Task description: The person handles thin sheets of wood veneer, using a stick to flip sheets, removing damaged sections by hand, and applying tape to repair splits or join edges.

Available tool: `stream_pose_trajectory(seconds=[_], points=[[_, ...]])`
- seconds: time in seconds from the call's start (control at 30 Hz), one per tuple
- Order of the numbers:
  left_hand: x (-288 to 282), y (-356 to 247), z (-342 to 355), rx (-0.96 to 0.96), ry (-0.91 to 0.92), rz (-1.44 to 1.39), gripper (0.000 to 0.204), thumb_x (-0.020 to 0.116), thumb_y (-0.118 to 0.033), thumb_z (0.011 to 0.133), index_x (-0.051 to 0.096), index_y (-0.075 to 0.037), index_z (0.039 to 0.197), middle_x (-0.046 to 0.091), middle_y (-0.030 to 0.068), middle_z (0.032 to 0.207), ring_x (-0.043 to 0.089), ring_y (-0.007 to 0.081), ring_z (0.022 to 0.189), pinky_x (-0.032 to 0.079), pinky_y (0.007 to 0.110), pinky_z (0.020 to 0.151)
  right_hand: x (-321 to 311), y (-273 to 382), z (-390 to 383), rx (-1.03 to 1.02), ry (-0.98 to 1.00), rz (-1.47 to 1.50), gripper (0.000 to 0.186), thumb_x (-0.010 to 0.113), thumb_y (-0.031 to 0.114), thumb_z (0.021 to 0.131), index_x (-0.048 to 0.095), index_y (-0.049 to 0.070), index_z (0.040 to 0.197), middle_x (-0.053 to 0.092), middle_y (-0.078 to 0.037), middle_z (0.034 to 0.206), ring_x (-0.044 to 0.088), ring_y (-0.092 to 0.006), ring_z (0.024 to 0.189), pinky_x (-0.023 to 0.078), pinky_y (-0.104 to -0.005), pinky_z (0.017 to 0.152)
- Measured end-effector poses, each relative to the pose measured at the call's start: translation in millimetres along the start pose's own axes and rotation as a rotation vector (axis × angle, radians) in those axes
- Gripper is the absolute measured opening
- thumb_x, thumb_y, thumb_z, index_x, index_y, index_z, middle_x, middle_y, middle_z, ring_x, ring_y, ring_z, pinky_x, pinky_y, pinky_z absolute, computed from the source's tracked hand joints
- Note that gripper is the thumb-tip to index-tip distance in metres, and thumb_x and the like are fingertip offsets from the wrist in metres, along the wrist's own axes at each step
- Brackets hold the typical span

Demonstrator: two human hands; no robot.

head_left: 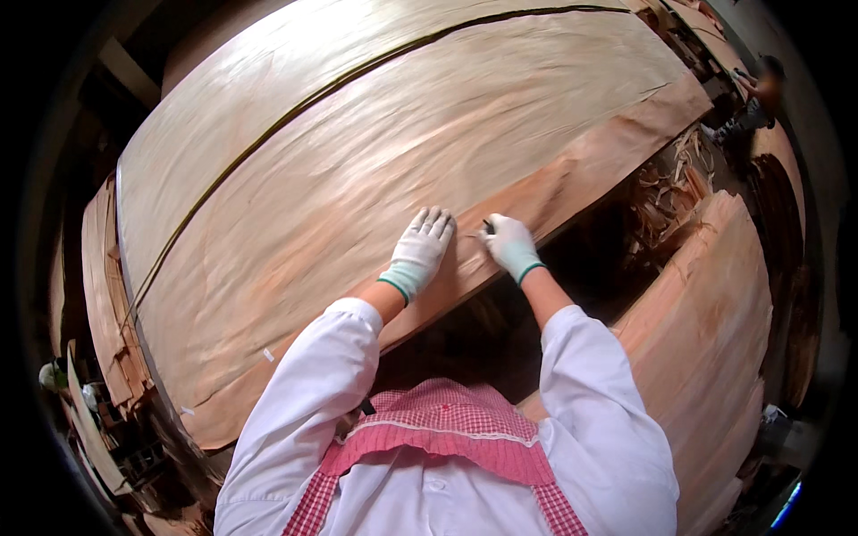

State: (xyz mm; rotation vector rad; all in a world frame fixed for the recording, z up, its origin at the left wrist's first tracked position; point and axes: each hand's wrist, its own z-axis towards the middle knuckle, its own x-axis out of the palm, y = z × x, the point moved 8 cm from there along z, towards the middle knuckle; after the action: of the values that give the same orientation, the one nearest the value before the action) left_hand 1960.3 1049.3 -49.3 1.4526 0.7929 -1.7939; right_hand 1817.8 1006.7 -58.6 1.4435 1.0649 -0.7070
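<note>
A wide sheet of pale wood veneer [384,143] spreads across the stack in front of me, with a darker reddish strip [572,183] along its near edge. My left hand [422,243], in a white glove with a green cuff, lies flat on the sheet with its fingers stretched out. Just right of it, my right hand [511,245], gloved the same way, is closed around a small dark-handled knife [488,227]. The thin tip points left, toward the veneer beside my left fingers. Whether the tip touches the sheet I cannot tell.
Another veneer stack [706,339] stands at the right, with shredded veneer scraps [688,170] beyond it. A dark gap [474,344] lies between the sheet and my apron. Another person [758,94] is at the far right. More veneer [109,295] is piled at the left.
</note>
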Motion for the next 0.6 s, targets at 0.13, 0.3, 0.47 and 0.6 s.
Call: stream_pose_trajectory(seconds=[0.13, 0.3, 0.47, 0.6], points=[[17.0, -18.6, 49.8, -0.119, 0.346, 0.078, 0.045, 0.044, -0.015, 0.089, 0.048, -0.002, 0.132, 0.046, 0.0129, 0.142, 0.039, 0.0269, 0.135, 0.025, 0.042, 0.116, -22.6, -86.7, 23.8, 0.326, 0.069, 0.729, 0.031, 0.069, 0.029, 0.087, 0.061, -0.001, 0.09, 0.066, -0.012, 0.08, 0.06, -0.021, 0.07, 0.05, -0.0329, 0.065], [15.6, -42.5, 107.9, 0.054, -0.081, -0.21, 0.047, 0.049, -0.023, 0.091, 0.047, -0.003, 0.133, 0.044, 0.0147, 0.142, 0.039, 0.0274, 0.134, 0.025, 0.042, 0.115, -2.7, -90.6, 51.4, 0.175, 0.022, 0.854, 0.017, 0.067, 0.015, 0.086, 0.06, 0.0, 0.091, 0.065, -0.008, 0.079, 0.059, -0.0158, 0.072, 0.05, -0.0314, 0.065], [46.0, -38.9, 116.4, 0.001, 0.018, 0.022, 0.057, 0.057, -0.033, 0.088, 0.045, -0.003, 0.135, 0.043, 0.015, 0.143, 0.039, 0.0303, 0.134, 0.023, 0.046, 0.115, -93.4, -112.5, 84.5, -0.12, -0.077, 0.012, 0.013, 0.061, 0.013, 0.089, 0.059, 0.001, 0.085, 0.064, -0.008, 0.077, 0.057, -0.0124, 0.066, 0.048, -0.0292, 0.06], [35.5, -54.1, 185.1, -0.156, 0.084, -0.273, 0.054, 0.057, -0.027, 0.089, 0.044, -0.004, 0.136, 0.045, 0.0149, 0.141, 0.041, 0.0302, 0.132, 0.027, 0.048, 0.113, -130.9, -253.2, 127.9, 0.372, -0.066, 0.688, 0.016, 0.061, 0.014, 0.091, 0.058, -0.001, 0.088, 0.062, -0.006, 0.076, 0.058, -0.0118, 0.063, 0.047, -0.0257, 0.054]])
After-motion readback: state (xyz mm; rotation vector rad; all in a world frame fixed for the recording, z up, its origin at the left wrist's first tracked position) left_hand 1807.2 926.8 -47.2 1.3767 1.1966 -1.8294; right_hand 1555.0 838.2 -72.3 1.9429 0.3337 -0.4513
